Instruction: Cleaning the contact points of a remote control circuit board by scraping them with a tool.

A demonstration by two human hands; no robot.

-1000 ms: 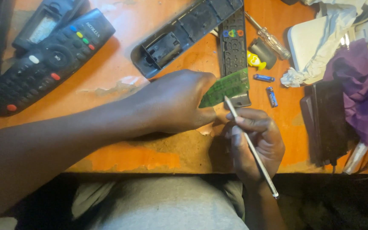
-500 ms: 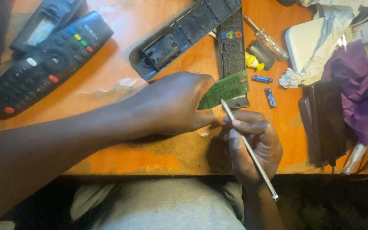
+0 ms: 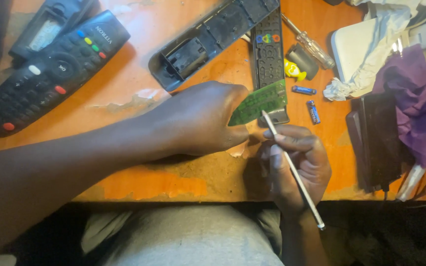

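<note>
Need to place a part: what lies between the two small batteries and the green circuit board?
Head view: bare orange tabletop between the batteries and the green circuit board; nothing else.

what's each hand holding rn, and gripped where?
Left hand holds the green circuit board by its near end. Right hand holds a thin metal rod pen-style around its middle, tip at the board.
</note>
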